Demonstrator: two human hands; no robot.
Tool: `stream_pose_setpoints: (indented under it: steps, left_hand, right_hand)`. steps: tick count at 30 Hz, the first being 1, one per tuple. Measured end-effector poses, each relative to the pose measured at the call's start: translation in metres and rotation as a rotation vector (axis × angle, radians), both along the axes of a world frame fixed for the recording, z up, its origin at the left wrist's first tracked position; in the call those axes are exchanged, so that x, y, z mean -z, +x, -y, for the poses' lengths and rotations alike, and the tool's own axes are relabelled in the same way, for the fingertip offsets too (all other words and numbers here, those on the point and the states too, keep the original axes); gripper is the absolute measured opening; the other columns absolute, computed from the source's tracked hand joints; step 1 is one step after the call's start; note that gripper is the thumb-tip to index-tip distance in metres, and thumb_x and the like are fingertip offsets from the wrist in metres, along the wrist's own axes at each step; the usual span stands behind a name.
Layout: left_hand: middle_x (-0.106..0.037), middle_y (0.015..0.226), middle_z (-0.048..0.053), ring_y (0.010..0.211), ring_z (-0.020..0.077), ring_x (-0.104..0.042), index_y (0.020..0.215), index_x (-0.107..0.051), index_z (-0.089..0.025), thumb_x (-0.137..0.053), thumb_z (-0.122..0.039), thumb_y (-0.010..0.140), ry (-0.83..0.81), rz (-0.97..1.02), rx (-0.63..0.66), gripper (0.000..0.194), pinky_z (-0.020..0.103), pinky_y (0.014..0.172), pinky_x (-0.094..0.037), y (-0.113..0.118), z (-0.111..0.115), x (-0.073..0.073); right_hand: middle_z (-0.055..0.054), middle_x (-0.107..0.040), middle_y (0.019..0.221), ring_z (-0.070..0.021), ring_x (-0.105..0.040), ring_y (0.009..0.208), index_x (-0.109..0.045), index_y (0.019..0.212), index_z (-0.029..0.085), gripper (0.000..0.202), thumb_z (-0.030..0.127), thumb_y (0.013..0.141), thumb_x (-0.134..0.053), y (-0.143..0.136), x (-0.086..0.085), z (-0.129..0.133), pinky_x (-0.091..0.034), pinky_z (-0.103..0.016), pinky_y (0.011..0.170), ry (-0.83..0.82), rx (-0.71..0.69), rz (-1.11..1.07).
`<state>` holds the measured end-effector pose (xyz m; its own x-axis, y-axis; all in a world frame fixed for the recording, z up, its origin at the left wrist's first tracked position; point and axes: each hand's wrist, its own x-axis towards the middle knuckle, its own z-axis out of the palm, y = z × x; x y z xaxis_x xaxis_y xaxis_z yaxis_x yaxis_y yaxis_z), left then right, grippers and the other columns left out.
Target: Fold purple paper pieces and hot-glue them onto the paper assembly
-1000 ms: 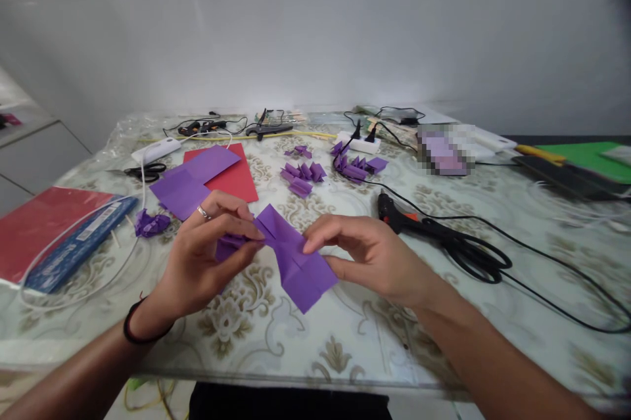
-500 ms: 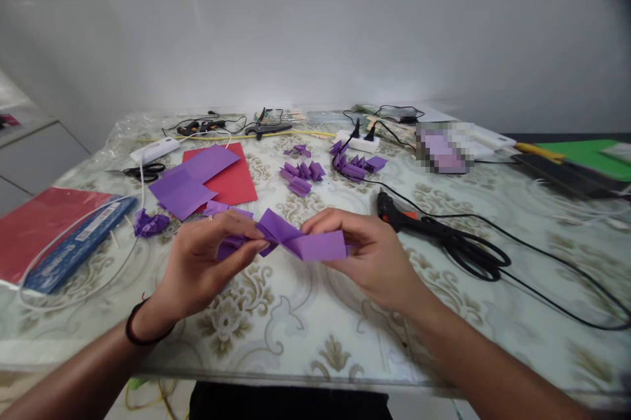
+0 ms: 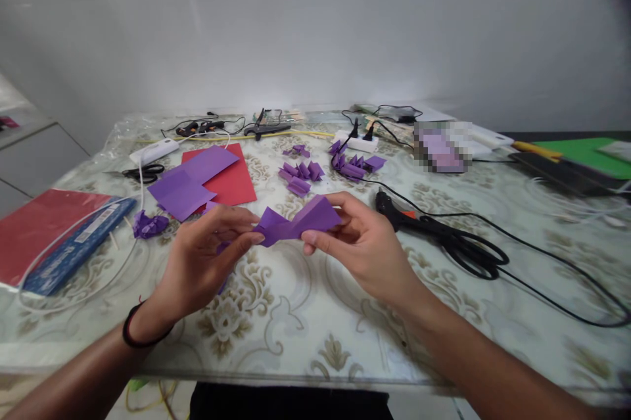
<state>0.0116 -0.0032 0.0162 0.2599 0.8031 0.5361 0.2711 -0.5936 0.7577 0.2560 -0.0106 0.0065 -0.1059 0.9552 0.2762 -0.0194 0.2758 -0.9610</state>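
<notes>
Above the middle of the table, a folded strip of purple paper [image 3: 296,223] stretches between my two hands. My left hand [image 3: 210,249] pinches its left end between thumb and forefinger. My right hand [image 3: 362,236] grips the right end, the thumb lying along the lower edge. Creases give the strip a bent, wing-like shape. Behind my left hand more purple paper is partly hidden. Several small folded purple pieces [image 3: 302,172] lie beyond my hands, with another cluster [image 3: 357,165] to their right. A crumpled purple paper ball [image 3: 149,225] rests left of my left hand.
Purple sheets [image 3: 182,193] overlap a red sheet [image 3: 241,177], with scissors [image 3: 142,173] beside them. On the right, a black glue gun [image 3: 389,206] and black-handled scissors [image 3: 468,246] lie by a trailing cable. A power strip [image 3: 355,141] stands at the back; a red-and-blue packet [image 3: 73,249] lies left.
The right part of the purple strip has turned upward, and my right thumb now shows on its near side. My left hand keeps its pinch, almost in place.
</notes>
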Motion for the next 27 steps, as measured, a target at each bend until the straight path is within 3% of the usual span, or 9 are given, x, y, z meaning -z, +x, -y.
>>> stream_pose_setpoints:
  steps: [4,11,17,23,27]
  left_hand:
    - [-0.083,0.103,0.002,0.085,0.0174,-0.078,0.118,-0.078,-0.027,-0.082,-0.026,0.094,0.008,-0.174,0.083,0.024,0.027,0.077,-0.063,0.0,-0.003,-0.001]
    - [-0.081,0.081,0.0,0.066,0.0152,-0.073,0.096,-0.082,-0.024,-0.08,-0.026,0.095,0.002,-0.248,0.124,0.003,0.025,0.061,-0.056,0.005,-0.002,-0.005]
    - [-0.08,0.08,-0.002,0.066,0.0119,-0.069,0.092,-0.081,-0.022,-0.074,-0.024,0.098,-0.1,-0.297,0.198,0.009,0.022,0.063,-0.051,0.006,-0.001,-0.01]
    - [-0.082,0.087,0.002,0.074,0.016,-0.073,0.102,-0.079,-0.021,-0.067,-0.03,0.102,-0.253,-0.27,0.288,0.015,0.024,0.065,-0.054,0.007,0.001,-0.012]
    - [-0.084,0.095,0.004,0.084,0.0188,-0.078,0.106,-0.078,-0.022,-0.071,-0.029,0.1,-0.396,-0.143,0.353,0.012,0.027,0.072,-0.061,0.008,0.001,-0.008]
  right_hand:
    - [-0.001,-0.079,0.09,-0.0183,-0.078,0.076,-0.071,0.109,0.023,0.025,0.024,0.087,-0.083,-0.001,0.004,0.001,-0.065,-0.032,0.074,0.107,0.004,0.107]
    - [-0.003,-0.078,0.11,-0.0197,-0.076,0.099,-0.07,0.127,0.028,0.037,0.021,0.092,-0.08,0.0,0.003,0.005,-0.062,-0.035,0.09,0.248,-0.013,0.273]
    - [-0.002,-0.075,0.093,-0.0182,-0.071,0.086,-0.075,0.095,0.024,0.013,0.011,0.094,-0.075,0.003,-0.002,0.002,-0.058,-0.035,0.08,0.527,0.042,0.357]
    - [-0.004,-0.075,0.092,-0.0208,-0.071,0.084,-0.075,0.097,0.025,0.014,0.012,0.096,-0.073,0.002,-0.003,0.002,-0.058,-0.038,0.076,0.596,0.112,0.354]
    - [-0.004,-0.074,0.091,-0.0217,-0.07,0.085,-0.074,0.096,0.026,0.021,0.006,0.093,-0.069,0.002,-0.003,0.002,-0.059,-0.04,0.076,0.672,0.089,0.35]
